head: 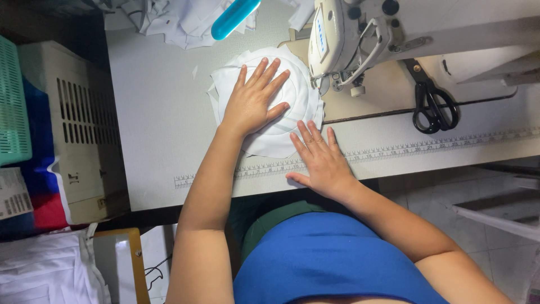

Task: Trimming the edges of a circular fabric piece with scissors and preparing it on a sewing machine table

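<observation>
The left hand (251, 100) is lying spread flat on the round stack of white fabric pieces (271, 107) beside the white sewing machine (360, 39); the right hand (320, 160) is pressing open-fingered at its edge on the worktop (163, 124); loose layers could be slipping apart, fingertips nearing the needle

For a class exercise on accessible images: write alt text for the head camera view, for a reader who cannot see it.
A person's left hand lies flat on a stack of white round fabric pieces beside a sewing machine, while the right hand rests at the stack's near edge. Black scissors lie to the right.
</observation>
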